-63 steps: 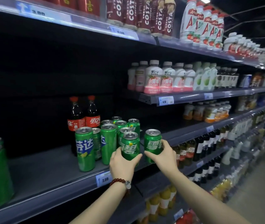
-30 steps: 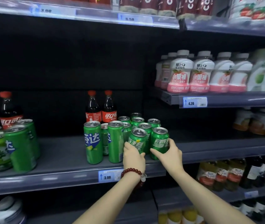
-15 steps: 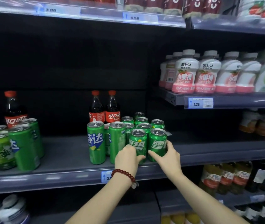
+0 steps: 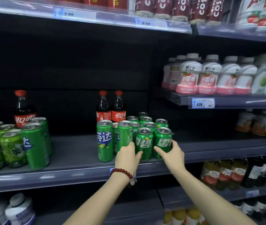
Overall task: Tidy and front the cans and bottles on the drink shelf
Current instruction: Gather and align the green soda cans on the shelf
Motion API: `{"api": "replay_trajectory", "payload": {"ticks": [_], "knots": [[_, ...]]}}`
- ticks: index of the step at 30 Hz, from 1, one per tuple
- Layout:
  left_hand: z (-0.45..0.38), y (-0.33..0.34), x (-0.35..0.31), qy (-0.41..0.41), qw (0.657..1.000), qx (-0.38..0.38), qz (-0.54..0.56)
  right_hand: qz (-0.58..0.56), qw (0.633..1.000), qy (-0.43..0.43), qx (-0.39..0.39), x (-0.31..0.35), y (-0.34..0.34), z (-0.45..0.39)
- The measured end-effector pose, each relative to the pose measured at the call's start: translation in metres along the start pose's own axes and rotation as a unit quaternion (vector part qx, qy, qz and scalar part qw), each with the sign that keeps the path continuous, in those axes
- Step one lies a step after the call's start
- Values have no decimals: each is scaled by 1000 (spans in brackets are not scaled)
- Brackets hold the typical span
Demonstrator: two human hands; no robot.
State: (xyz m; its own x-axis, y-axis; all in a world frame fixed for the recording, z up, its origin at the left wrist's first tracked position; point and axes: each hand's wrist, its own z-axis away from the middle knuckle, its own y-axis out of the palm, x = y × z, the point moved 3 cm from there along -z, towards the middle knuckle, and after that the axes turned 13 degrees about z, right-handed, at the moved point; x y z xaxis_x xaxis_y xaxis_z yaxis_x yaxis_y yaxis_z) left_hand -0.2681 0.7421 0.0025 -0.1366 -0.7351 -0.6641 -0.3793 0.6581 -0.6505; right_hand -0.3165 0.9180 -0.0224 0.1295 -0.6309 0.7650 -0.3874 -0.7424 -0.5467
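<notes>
Hands (image 4: pixel 129 155) around upright, label-forward cans (image 4: pixel 144 143)

At centre frame, the two front short green cans (image 4: pixel 144 144) and (image 4: pixel 163 142) each carry white characters 雪碧. Just left of them, the tall green can (image 4: pixel 105 140) reads 芬达. Behind, the right cola bottle (image 4: pixel 119 109) shows 可口 on its red label; the lone cola bottle (image 4: pixel 23 109) at left reads 可口可. At right, the pink-and-white bottles (image 4: pixel 188 75) read 小果桶. The price tag (image 4: pixel 202 103) below them shows 4.20. At the top edge, tags read 3.00 (image 4: pixel 69 14) and 6.50 (image 4: pixel 146 23); brown bottles (image 4: pixel 181 7) above show COS.
</notes>
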Motion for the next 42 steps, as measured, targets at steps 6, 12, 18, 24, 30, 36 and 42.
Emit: {"api": "replay_trajectory", "payload": {"ticks": [6,12,18,24,30,36,42], "knots": [[2,-23,13,39,999,7,37,34,998,40,-32,9,-2,14],[10,-61,43,73,997,8,34,54,990,103,-79,31,4,45],[6,-96,79,75,996,24,33,77,988,95,-92,71,25,80],[-7,-118,95,125,988,60,-70,181,983,24,-15,110,45,85],[-25,-122,105,103,982,106,-114,232,971,52,36,121,55,72],[-41,-107,110,9,989,144,21,182,979,62,62,130,78,65],[-44,-90,107,-42,972,116,199,95,991,89,-5,129,90,62]]}}
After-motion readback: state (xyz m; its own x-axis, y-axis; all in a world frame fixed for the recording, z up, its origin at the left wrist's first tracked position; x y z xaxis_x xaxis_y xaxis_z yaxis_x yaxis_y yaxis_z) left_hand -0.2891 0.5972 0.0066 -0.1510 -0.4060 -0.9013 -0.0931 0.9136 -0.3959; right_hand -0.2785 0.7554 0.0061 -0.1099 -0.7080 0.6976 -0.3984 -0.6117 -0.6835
